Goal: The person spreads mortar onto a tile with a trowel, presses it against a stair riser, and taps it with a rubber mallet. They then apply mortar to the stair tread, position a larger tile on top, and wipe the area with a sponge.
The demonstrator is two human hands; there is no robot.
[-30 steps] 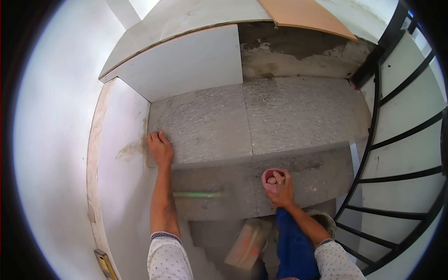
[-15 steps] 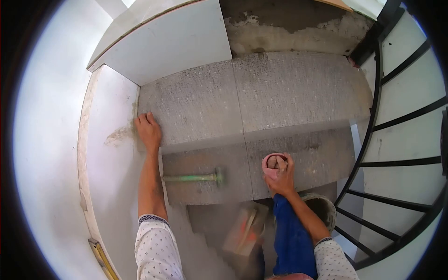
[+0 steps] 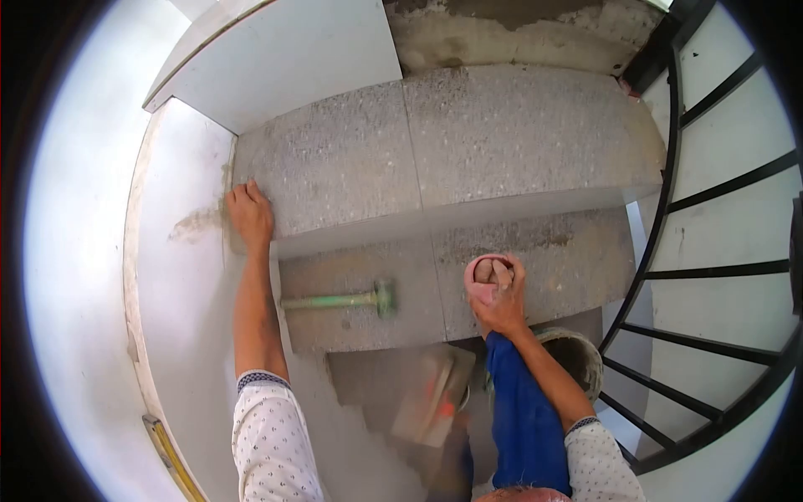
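My left hand (image 3: pixel 250 213), fingers curled and closed, presses at the left end of the upper step tread (image 3: pixel 335 167), against the white wall. Whether it pinches something there is hidden. My right hand (image 3: pixel 503 305) overlaps a pink slipper (image 3: pixel 481 290) on the lower tread (image 3: pixel 552 259), with its fingers bent around the slipper's right side. Toes seem to show inside the pink rim. A blue trouser leg (image 3: pixel 523 418) reaches up to it. Left of the slipper lies a green-handled mallet (image 3: pixel 335 300), its head somewhat blurred.
A bucket (image 3: pixel 577 360) stands below the right forearm. A flat trowel-like tool with orange marks (image 3: pixel 431 397) lies lower down, blurred. Black metal railing (image 3: pixel 719 272) bounds the right side; the white wall (image 3: pixel 180 276) bounds the left. A yellow level (image 3: pixel 171 456) leans at lower left.
The whole view has shifted a little, so the steps, mallet and hands sit higher and further left. Both hands keep their places on the steps.
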